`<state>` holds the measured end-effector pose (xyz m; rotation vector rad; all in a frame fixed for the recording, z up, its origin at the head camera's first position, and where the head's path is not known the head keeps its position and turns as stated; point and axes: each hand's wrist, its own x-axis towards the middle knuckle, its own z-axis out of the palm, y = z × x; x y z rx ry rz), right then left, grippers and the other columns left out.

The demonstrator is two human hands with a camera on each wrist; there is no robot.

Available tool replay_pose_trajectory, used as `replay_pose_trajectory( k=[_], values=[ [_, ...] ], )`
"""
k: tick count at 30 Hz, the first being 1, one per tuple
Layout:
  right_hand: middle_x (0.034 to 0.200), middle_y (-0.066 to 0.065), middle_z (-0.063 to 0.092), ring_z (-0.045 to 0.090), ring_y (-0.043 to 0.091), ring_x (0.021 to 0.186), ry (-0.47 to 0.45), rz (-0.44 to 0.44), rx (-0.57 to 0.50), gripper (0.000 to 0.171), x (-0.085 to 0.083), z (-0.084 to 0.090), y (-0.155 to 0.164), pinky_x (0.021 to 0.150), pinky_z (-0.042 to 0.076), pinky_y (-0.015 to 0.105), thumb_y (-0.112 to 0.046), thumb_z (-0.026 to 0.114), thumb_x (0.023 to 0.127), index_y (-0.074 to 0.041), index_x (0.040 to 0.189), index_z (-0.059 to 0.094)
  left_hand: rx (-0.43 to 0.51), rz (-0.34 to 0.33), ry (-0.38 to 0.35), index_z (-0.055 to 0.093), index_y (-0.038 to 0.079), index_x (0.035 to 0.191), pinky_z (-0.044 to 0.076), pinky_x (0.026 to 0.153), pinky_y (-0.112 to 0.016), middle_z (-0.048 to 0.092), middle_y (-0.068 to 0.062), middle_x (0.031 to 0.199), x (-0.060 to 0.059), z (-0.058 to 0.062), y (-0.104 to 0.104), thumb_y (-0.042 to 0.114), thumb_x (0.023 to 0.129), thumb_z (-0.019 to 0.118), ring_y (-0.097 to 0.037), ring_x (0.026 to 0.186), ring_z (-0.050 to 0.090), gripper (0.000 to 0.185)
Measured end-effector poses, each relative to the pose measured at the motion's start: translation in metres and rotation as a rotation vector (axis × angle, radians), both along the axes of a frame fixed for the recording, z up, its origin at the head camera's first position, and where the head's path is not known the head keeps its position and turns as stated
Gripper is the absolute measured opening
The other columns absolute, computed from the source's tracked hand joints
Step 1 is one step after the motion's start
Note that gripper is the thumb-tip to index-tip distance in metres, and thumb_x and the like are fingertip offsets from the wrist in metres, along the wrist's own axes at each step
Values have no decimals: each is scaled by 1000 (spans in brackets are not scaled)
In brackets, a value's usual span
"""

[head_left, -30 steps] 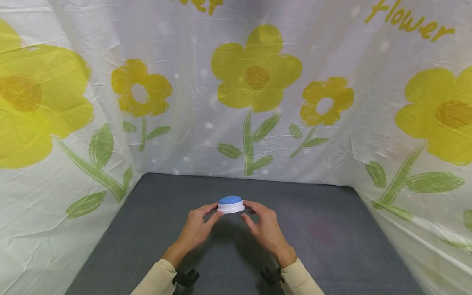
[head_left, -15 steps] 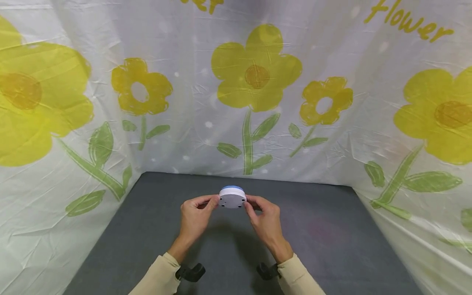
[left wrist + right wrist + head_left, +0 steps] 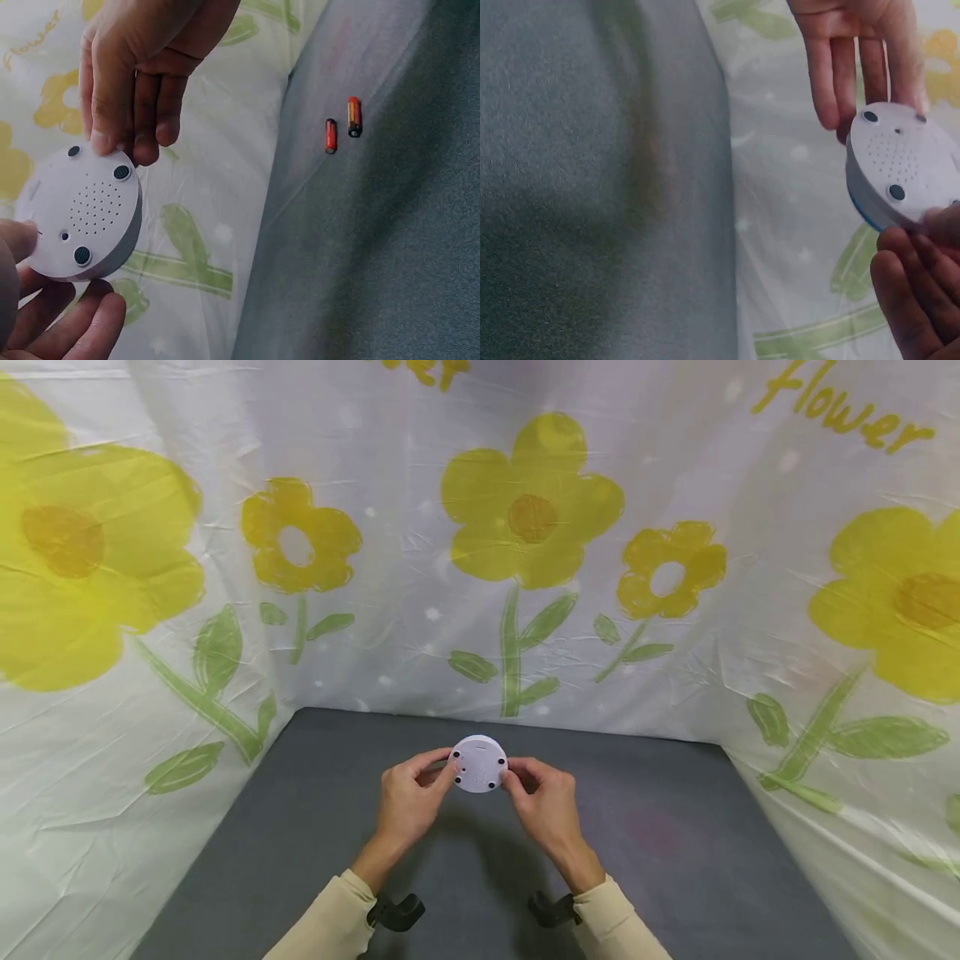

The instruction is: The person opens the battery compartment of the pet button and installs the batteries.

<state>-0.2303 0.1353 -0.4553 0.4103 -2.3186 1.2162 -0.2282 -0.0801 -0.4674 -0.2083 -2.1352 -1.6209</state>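
Both hands hold a round push button (image 3: 478, 765) up over the table, its white underside facing me. The left hand (image 3: 405, 806) pinches its left edge, thumb on the underside. At the opposite edge, the right hand (image 3: 551, 806) pinches with thumb and fingers. The left wrist view shows speaker holes, dark round feet and a small screw hole on the push button (image 3: 94, 214). A sliver of blue shows along the lower side of the push button (image 3: 904, 161) in the right wrist view; the rest of its blue top is hidden.
Two red-and-black batteries (image 3: 342, 127) lie side by side on the dark grey table (image 3: 637, 860). A white curtain (image 3: 405, 635) printed with yellow flowers encloses the back and sides. Black wrist cameras (image 3: 397, 912) are strapped to both wrists.
The push button has been tilted from blue dome upward to underside facing me. Both thumbs have come onto its underside, and the right hand now pinches its edge.
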Motion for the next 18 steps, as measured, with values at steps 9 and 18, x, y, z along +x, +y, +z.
replay_pose_trajectory(
  k=[9,18],
  values=[
    [85,0,81,73,7,69,-138,-29,19,10,3,-1,5,62,60,21,-10,83,96,-7,105,85,-25,-79,-144,82,7,118,71,80,-41,82,-17,119,0,-2,4,12,94,86,-31,98,84,25],
    [79,-5,79,69,3,66,-248,-4,65,7,2,-5,6,62,58,21,-11,80,95,-10,101,86,-47,-101,-234,76,3,113,70,72,-39,78,-19,117,0,-14,0,8,93,85,-29,87,83,22]
  ],
)
